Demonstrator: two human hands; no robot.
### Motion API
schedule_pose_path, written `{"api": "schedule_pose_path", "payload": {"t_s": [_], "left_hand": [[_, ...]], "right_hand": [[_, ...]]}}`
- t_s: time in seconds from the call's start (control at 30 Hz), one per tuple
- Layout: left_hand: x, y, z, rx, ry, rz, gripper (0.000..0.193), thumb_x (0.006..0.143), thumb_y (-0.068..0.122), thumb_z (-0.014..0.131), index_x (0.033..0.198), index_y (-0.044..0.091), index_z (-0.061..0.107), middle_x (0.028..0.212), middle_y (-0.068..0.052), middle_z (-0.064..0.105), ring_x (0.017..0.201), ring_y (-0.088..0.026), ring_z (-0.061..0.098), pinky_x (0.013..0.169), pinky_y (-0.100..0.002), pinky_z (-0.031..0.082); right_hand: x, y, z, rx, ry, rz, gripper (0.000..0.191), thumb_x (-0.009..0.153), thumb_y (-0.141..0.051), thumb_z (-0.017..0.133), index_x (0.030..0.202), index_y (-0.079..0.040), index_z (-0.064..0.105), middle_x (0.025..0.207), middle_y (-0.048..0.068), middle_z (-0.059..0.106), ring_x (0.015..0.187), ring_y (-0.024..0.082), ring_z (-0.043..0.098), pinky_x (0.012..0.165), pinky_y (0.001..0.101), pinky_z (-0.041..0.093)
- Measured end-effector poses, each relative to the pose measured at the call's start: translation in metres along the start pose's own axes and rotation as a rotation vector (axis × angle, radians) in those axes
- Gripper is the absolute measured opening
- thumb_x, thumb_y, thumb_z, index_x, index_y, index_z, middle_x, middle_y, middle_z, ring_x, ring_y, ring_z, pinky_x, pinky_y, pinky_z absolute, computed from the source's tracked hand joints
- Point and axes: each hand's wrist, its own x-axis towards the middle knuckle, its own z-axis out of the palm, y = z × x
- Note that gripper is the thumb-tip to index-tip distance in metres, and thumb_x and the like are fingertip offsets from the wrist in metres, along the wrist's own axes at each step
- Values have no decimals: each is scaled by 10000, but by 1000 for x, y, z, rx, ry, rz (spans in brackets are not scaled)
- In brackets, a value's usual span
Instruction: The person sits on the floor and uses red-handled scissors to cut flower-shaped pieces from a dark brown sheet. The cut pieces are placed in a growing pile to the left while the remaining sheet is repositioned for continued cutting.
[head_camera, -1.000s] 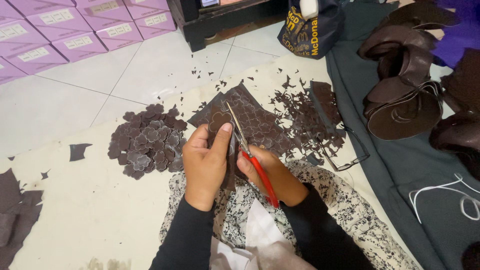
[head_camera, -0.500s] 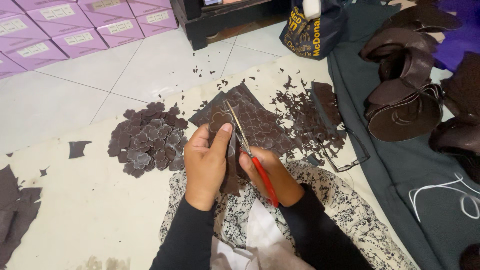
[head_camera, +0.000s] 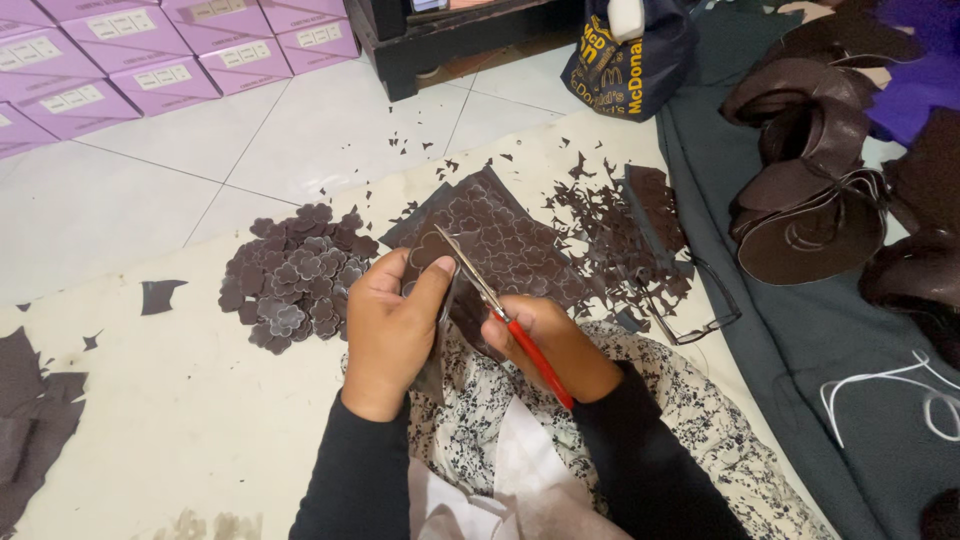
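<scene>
Your left hand pinches a dark brown, matte sheet scored with flower outlines, its near edge tucked under your thumb. Your right hand is closed around red-handled scissors, blades crossing the sheet just beside your left fingers. A pile of scalloped flower cutouts lies left. Your grip looks unchanged from half a second ago.

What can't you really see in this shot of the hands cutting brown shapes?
- Head view: the piece being cut, mostly hidden behind the left hand.
- Scissors: finger loops covered by the right hand.
- Dark scraps: cut off by the left edge.
</scene>
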Motion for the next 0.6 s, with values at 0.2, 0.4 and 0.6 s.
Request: {"api": "schedule_pose_path", "payload": {"t_s": [0.2,0.4,0.6], "left_hand": [[0,2,-3,67,-1,5,126,940,100,679,970,-10,734,883,-18,758,753,-50,654,682,-209,526],[2,-3,-2,-50,-26,20,149,964,116,656,1036,-3,712,947,-14,757,811,-43,669,730,-203,538],[0,-5,2,103,-11,45,133,994,120,668,1015,0,719,862,-8,711,752,-39,612,675,-205,500]], "right_hand": [[-3,-12,-1,68,-9,89,472,968,-540,608,784,-115,510,643,-97,397,556,22,343,460,232,270],[-4,-18,-3,87,-6,207,417,926,-510,621,802,-120,542,592,-78,423,479,38,365,411,239,280],[0,-9,1,-90,20,-27,438,986,-529,576,883,-104,555,710,-76,463,642,25,434,539,225,395]]}}
